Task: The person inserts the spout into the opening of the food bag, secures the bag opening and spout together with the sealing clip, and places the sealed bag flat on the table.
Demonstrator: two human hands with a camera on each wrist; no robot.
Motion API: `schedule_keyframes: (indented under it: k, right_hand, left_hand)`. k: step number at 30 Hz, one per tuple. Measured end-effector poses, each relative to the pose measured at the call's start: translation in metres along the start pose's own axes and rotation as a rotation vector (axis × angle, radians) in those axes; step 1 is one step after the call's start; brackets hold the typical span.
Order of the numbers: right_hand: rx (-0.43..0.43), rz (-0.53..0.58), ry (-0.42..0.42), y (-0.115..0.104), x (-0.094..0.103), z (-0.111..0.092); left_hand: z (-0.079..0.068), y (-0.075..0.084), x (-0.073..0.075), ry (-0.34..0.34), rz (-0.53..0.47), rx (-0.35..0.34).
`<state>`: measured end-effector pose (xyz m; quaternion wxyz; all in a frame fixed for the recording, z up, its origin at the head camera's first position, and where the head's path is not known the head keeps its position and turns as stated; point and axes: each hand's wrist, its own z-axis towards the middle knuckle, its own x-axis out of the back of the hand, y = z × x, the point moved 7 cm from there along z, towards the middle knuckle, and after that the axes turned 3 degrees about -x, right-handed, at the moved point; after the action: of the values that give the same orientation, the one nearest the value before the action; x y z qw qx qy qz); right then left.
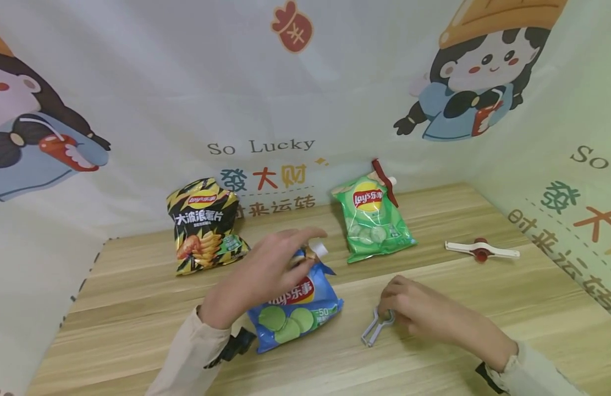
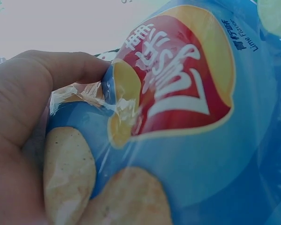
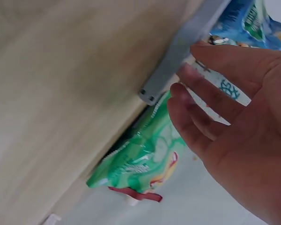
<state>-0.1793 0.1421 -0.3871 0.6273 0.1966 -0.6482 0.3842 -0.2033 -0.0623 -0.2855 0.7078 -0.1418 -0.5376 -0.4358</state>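
My left hand (image 1: 265,275) grips the upper part of a blue Lay's chip bag (image 1: 297,324). In the left wrist view, the fingers bend over the bag's edge beside the logo (image 2: 178,79). A white cap (image 1: 319,250) shows at the bag's top, between thumb and index finger; what it sits on is hidden. Low over the table, my right hand (image 1: 419,308) has its fingertips at one end of a grey bag clip (image 1: 376,330), whose two arms are spread. The right wrist view shows the clip (image 3: 168,61) against the thumb tip, with the fingers curled beside it.
A black chip bag (image 1: 206,225) leans at the back left. Behind the hands, a green Lay's bag (image 1: 374,225) carries a red clip (image 1: 386,184) with a white cap. Another clip, white with a red cap (image 1: 480,250), lies at the right. Printed cloth (image 1: 335,110) hangs behind the wooden table (image 1: 137,330).
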Motion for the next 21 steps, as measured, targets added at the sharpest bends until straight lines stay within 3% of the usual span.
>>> schedule_keyframes:
  k: [8,15,21]
  right_hand:
    - [-0.023,0.019,0.013,0.004,-0.007,-0.005]
    - [-0.042,0.057,0.196,0.002,0.012,-0.010]
    - [-0.032,0.142,0.191,0.000,0.020,-0.010]
  left_hand:
    - [0.000,0.000,-0.001,-0.002,-0.004,0.006]
    - [0.000,-0.003,-0.002,-0.034,-0.014,0.071]
    - [0.000,-0.004,-0.002,-0.035,-0.014,0.076]
